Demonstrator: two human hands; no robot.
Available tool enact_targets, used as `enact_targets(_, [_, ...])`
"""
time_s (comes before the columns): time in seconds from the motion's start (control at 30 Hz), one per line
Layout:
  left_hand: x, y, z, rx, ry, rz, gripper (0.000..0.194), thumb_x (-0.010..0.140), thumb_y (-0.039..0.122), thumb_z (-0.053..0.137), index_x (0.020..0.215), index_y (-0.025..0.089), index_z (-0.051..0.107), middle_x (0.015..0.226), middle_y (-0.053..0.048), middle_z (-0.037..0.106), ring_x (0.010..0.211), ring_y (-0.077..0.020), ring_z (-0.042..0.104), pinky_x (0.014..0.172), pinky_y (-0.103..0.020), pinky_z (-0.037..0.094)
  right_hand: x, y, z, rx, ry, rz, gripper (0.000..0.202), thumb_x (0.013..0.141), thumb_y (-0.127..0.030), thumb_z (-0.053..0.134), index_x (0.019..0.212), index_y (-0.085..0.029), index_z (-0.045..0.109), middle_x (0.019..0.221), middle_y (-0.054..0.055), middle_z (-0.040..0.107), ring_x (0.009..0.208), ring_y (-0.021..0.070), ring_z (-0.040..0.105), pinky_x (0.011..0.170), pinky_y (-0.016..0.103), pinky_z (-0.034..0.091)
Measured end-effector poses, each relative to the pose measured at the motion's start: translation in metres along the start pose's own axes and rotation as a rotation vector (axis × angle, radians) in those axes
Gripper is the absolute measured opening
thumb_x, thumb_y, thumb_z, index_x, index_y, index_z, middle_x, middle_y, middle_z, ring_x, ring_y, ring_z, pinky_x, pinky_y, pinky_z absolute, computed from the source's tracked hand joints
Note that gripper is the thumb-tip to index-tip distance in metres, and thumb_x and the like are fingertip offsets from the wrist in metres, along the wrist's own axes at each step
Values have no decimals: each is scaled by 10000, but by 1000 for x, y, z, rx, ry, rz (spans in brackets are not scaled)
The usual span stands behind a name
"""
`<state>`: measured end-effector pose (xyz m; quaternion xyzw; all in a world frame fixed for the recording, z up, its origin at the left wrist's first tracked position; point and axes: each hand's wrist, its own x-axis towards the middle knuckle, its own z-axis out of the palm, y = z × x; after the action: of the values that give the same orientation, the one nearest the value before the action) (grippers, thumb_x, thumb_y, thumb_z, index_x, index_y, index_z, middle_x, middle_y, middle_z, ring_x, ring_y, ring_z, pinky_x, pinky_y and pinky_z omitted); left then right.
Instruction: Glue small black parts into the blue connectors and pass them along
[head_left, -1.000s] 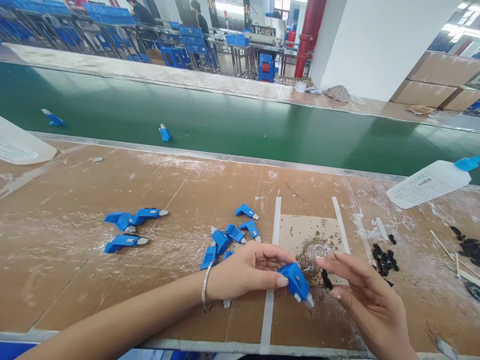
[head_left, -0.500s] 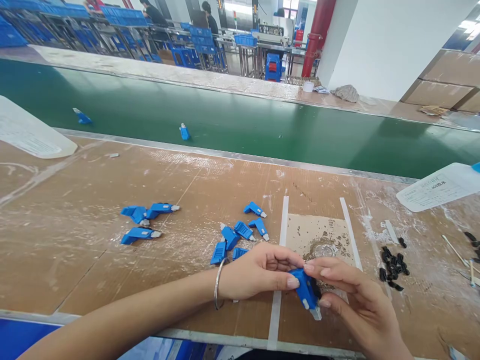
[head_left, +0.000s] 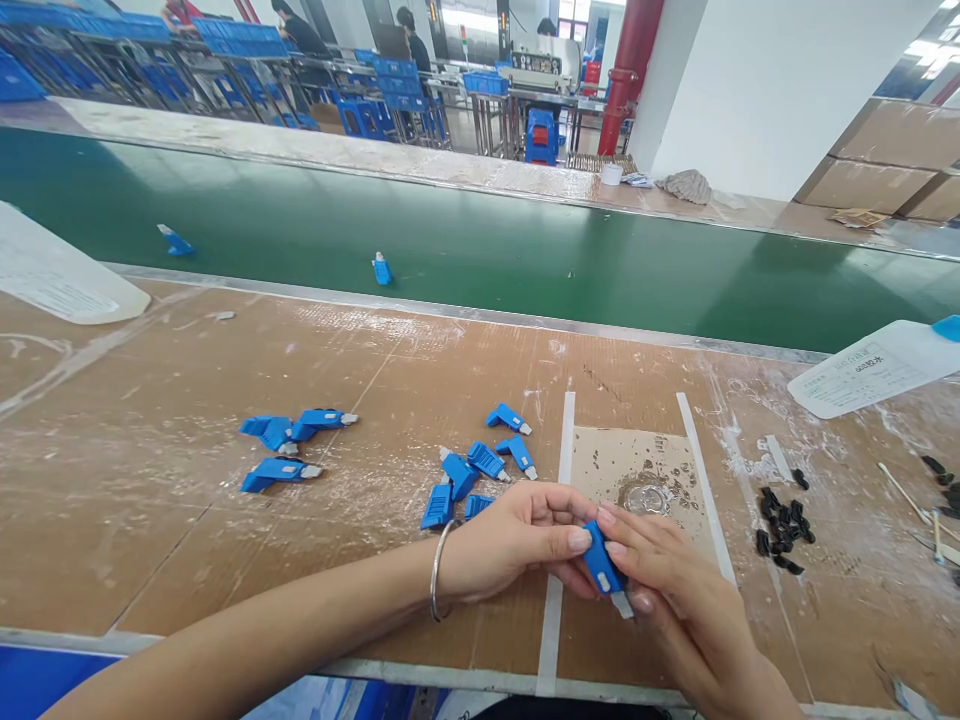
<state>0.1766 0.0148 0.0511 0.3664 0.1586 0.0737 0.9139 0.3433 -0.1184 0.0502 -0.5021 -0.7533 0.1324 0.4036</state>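
Between my hands is a blue plastic part point(head_left: 600, 560) with a clear tip pointing down toward me. My left hand point(head_left: 536, 535) pinches it from the left, thumb on its upper face. My right hand point(head_left: 679, 590) grips its right side, the fingers bent over it and hiding that side. Left of my hands lies a loose group of similar blue parts point(head_left: 487, 460), partly covered by my left hand. Small black pieces point(head_left: 784, 525) are heaped to the right of my right hand.
Further left are more blue parts point(head_left: 277, 470). A green conveyor belt point(head_left: 487, 250) runs behind the table, carrying two blue parts. White bottles lie at the left and right point(head_left: 870, 370). Cotton swabs point(head_left: 904, 490) rest at the right. A wet patch point(head_left: 645, 495) sits between tape strips.
Both hands have turned the blue part slightly, and my right fingers have closed further over its side. The blue parts on the belt have shifted to the right.
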Motion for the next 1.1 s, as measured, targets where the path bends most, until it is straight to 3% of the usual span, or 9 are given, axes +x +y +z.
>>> enact_targets(0.4, [-4,7,3,144,72,16,406,685,424,814,917,120,678,746,-39,680,652,-131,640,602,-220,531,4,-15,15,-233,43,-72,536,919,-170,441,1439,-125,319,1434,148,458,1380,250,345,1077,412,369])
enact_targets(0.53, [-9,29,0,684,191,150,314,769,414,715,962,168,690,898,-62,713,816,-185,660,744,-286,530,-3,-10,11,-233,0,3,470,956,-189,423,1422,-179,365,1441,94,464,1407,261,292,1071,457,386])
enact_targets(0.63, [-17,59,-7,1315,481,462,314,850,424,576,1042,206,695,1019,-77,715,916,-216,654,852,-330,496,-18,11,-12,-301,186,105,408,953,-135,461,1348,-235,458,1326,67,580,1282,222,479,1031,415,440])
enact_targets(0.7, [-22,81,-19,1722,749,548,385,895,445,459,1099,208,683,1066,-99,701,933,-251,650,855,-376,485,-33,36,-42,-483,290,273,260,963,-196,482,1199,-238,581,1194,65,657,1121,218,598,969,401,485])
enact_targets(0.73, [-23,93,-29,1904,874,485,415,912,438,401,1112,203,677,1076,-112,693,931,-276,647,827,-400,487,-41,50,-59,-593,305,412,224,966,-290,480,1130,-236,622,1150,64,675,1073,237,622,931,418,508])
enact_targets(0.8, [-24,114,-53,2162,1029,147,426,925,372,328,1096,197,676,1079,-123,681,935,-320,638,774,-430,485,-56,78,-96,-661,319,556,297,946,-360,464,1077,-169,650,1020,119,703,882,279,676,803,470,549])
enact_targets(0.9, [-28,139,-96,2194,988,-332,348,882,232,360,978,176,690,1054,-129,690,978,-325,623,817,-437,476,-71,112,-139,-654,235,639,381,898,-463,468,977,-166,694,859,110,720,677,273,684,632,438,569])
enact_targets(0.97, [-38,151,-118,2152,1050,-418,335,848,158,358,909,140,686,1028,-170,692,999,-338,615,831,-453,475,-76,127,-155,-604,182,629,453,870,-569,477,946,-193,720,829,98,725,628,266,686,579,416,570])
enact_targets(1.1, [-67,162,-144,2104,1294,-392,276,816,131,396,873,103,665,1056,-214,666,1101,-385,569,890,-505,449,-94,152,-160,-527,190,549,554,799,-767,494,824,-287,771,916,125,734,791,322,710,665,459,570])
